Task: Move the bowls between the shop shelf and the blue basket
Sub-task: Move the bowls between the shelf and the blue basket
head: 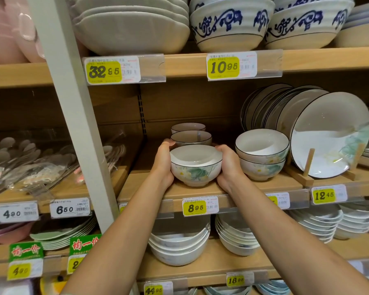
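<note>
A small white bowl [195, 166] with a dark rim and a green lotus print stands on the middle wooden shelf [192, 191], near its front edge. My left hand [163, 165] grips its left side and my right hand [228, 167] grips its right side, fingers curled round the wall. Behind it stand two more bowls [191, 136] of the same kind in a row. To the right is a stack of two larger lotus bowls [262, 153]. The blue basket is out of view.
Upright plates [328, 133] lean in a wooden rack at the right. Large bowls [230, 24] fill the shelf above, stacked bowls [179, 245] the shelf below. A pale post [73, 116] divides off the left bay with packed spoons [19, 160]. Price tags line the shelf fronts.
</note>
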Available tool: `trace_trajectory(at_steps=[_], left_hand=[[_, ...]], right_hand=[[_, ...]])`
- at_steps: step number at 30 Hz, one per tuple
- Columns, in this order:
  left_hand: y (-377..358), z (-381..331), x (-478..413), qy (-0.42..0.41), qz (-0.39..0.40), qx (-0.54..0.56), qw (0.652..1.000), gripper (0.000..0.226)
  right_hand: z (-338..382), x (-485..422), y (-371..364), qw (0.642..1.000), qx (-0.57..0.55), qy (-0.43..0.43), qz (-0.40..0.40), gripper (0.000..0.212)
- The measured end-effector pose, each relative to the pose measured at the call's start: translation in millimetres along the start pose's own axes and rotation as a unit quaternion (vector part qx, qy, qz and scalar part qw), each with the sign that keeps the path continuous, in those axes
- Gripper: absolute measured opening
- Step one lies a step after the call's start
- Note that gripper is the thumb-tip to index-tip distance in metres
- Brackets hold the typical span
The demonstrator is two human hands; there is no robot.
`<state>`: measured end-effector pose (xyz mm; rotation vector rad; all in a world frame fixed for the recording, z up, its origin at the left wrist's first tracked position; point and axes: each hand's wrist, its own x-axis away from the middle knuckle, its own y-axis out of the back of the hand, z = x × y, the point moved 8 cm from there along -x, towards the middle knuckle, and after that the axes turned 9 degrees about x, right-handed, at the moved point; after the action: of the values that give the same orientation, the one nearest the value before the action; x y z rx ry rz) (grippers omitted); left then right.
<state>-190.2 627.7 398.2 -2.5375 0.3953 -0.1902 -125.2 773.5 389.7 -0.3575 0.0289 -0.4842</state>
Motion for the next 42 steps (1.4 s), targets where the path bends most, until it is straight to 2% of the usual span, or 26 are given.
trace_trajectory(at_steps=[8,12,15,18,22,25,27,29,31,34,37,39,42], left_hand=[[10.5,0.2,-11.3,0.005,-0.069,0.004,0.998,0.031],[18.1,-7.4,-7.8,-0.032,-0.130,-0.017,0.991,0.039],[22.4,-16.9,8.4,-0.068,-0.165,-0.054,0.982,0.032],[20.7,-13.3,34.3,-0.092,-0.128,-0.073,0.985,0.018],[11.6,1.0,61.8,-0.117,-0.070,-0.103,0.985,0.025],[7.8,6.0,69.7,-0.125,-0.057,-0.094,0.986,0.044],[5.5,12.0,71.0,-0.102,-0.049,-0.093,0.989,0.066],[4.4,15.2,72.1,-0.096,-0.049,-0.090,0.990,0.074],[4.2,17.9,73.9,-0.093,-0.051,-0.079,0.991,0.075],[2.0,21.1,77.3,-0.095,-0.036,-0.063,0.993,0.070],[1.2,20.7,80.5,-0.102,-0.020,-0.052,0.993,0.069],[2.2,18.6,83.2,-0.113,-0.020,-0.056,0.992,0.061],[3.1,14.8,88.2,-0.132,-0.014,-0.047,0.990,0.040]], right_hand=[[2.5,-3.0,-1.3,0.999,0.005,0.018,-0.045,0.018],[4.6,-0.5,0.2,0.998,0.012,0.021,-0.054,0.018],[6.5,3.0,2.4,0.997,0.024,0.021,-0.064,0.018],[5.3,9.3,5.3,0.996,0.016,0.003,-0.088,0.021],[-9.6,26.3,2.2,0.999,-0.006,-0.013,-0.032,0.036],[-16.3,41.4,3.5,0.998,0.046,0.043,-0.026,0.028],[-18.8,47.3,2.1,0.995,0.075,0.060,-0.032,0.039],[-19.5,47.6,0.2,0.995,0.077,0.061,-0.027,0.052],[-18.5,48.4,-0.6,0.995,0.076,0.056,-0.019,0.056],[-15.3,49.9,1.6,0.995,0.081,0.050,-0.017,0.053],[-11.7,50.3,1.0,0.995,0.088,0.048,-0.007,0.043],[-8.5,52.1,-0.8,0.995,0.081,0.053,0.002,0.035],[-5.3,61.3,-2.2,0.995,0.078,0.054,0.010,0.051]])
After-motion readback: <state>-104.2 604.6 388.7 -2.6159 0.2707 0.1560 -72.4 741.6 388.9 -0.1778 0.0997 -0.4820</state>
